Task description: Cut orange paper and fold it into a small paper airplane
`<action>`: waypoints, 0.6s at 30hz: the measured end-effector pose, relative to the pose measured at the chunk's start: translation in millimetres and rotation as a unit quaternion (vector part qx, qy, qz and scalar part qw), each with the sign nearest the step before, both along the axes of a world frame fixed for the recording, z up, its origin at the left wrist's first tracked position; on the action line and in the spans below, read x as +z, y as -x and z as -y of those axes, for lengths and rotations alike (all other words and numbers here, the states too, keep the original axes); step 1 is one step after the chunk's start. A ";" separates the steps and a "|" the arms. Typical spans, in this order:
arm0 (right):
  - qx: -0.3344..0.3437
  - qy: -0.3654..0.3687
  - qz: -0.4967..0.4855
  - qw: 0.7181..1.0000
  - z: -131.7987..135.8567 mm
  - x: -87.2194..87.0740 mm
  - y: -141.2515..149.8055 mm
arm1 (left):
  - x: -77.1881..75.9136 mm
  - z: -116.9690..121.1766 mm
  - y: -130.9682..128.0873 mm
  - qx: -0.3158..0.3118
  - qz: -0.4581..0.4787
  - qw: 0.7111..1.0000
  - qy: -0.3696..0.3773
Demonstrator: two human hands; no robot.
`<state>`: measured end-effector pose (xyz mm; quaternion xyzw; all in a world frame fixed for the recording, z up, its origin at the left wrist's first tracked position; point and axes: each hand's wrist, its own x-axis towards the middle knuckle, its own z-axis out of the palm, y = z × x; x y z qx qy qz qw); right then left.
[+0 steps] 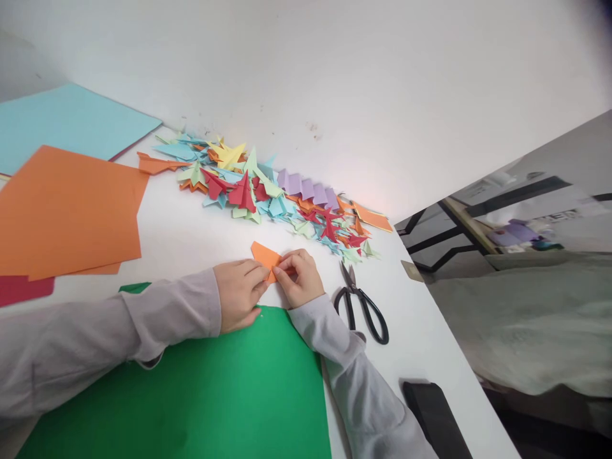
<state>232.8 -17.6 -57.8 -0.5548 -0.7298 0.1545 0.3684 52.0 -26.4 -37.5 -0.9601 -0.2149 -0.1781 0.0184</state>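
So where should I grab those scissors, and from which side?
Probably by the black handle loops, coming from the near right. The scissors lie on the white table with their loops toward the person and pointed blades facing away, tips slightly apart. The right sleeve is close to the left loop, so the right side looks freer.

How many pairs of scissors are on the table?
1: the black-handled scissors, on the table right of the right hand, blades toward the paper pile. Another pair could be hidden under the green sheet.
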 end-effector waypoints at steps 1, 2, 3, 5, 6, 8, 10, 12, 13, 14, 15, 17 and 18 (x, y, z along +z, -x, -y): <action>0.000 0.000 0.001 1.000 -0.1 0.1 0.1 | 0.7 0.4 0.2 0.001 -0.002 1.000 0.003; 0.001 0.000 0.003 1.000 -0.1 0.3 0.1 | 1.1 0.5 0.4 0.001 -0.005 1.000 0.008; 0.001 -0.001 0.006 1.000 0.0 0.4 0.1 | 1.2 0.3 0.8 -0.003 -0.006 1.000 0.012; 0.000 -0.006 0.012 1.000 0.4 0.6 0.1 | 0.7 -0.6 1.4 -0.013 -0.007 1.000 0.016; -0.001 -0.009 0.015 1.000 0.6 0.7 0.2 | 0.3 -1.1 1.7 -0.015 -0.006 1.000 0.016; -0.002 -0.015 0.019 1.000 1.1 0.9 0.5 | -0.6 -1.9 2.2 -0.015 -0.005 1.000 0.013; -0.005 -0.016 0.021 1.000 1.6 1.3 1.1 | -1.1 -2.4 2.4 -0.015 -0.004 1.000 0.011; -0.007 -0.016 0.022 1.000 2.2 1.7 1.7 | -1.7 -2.8 2.3 -0.022 0.000 1.000 0.005; -0.009 -0.016 0.023 1.000 2.5 1.9 2.0 | -2.1 -3.0 2.3 -0.027 0.003 1.000 0.001; -0.010 -0.017 0.023 1.000 2.8 2.1 2.3 | -2.6 -3.3 2.3 -0.032 0.007 0.999 -0.003; -0.011 -0.017 0.024 1.000 3.0 2.2 2.5 | -3.2 -3.6 2.2 -0.036 0.010 0.999 -0.005; -0.014 -0.018 0.024 0.999 3.3 2.2 3.0 | -4.4 -4.3 2.3 -0.043 0.018 0.999 -0.009; -0.016 -0.017 0.023 0.999 3.4 2.1 3.2 | -4.8 -4.7 2.4 -0.046 0.021 0.999 -0.011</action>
